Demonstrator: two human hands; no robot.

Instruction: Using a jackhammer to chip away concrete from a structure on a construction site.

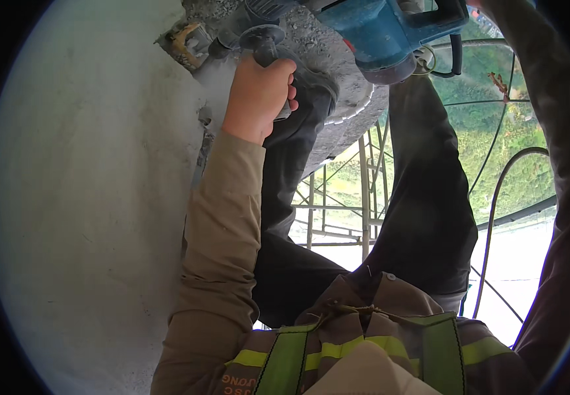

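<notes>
My left hand (pixel 260 93) is wrapped round the black side handle (pixel 266 54) of a blue corded hammer drill (pixel 376 34). The drill lies across the top of the view, its dark front end pointing left toward a broken-out pocket (pixel 191 43) in the concrete. Yellowish-brown material shows inside that pocket, and a dusty haze hangs beside it. The tool's tip cannot be made out clearly. My right arm (pixel 555 125) runs up the right side to the top edge, near the drill's black rear handle (pixel 444 18); the fingers of that hand are cut off from view.
A smooth pale wall (pixel 94 197) fills the left side. Rough grey concrete (pixel 331 59) lies under the drill, by my dark-trousered legs (pixel 423 184). Metal scaffolding (pixel 365 197) stands below, with greenery far down. A dark cable (pixel 495 204) loops at the right.
</notes>
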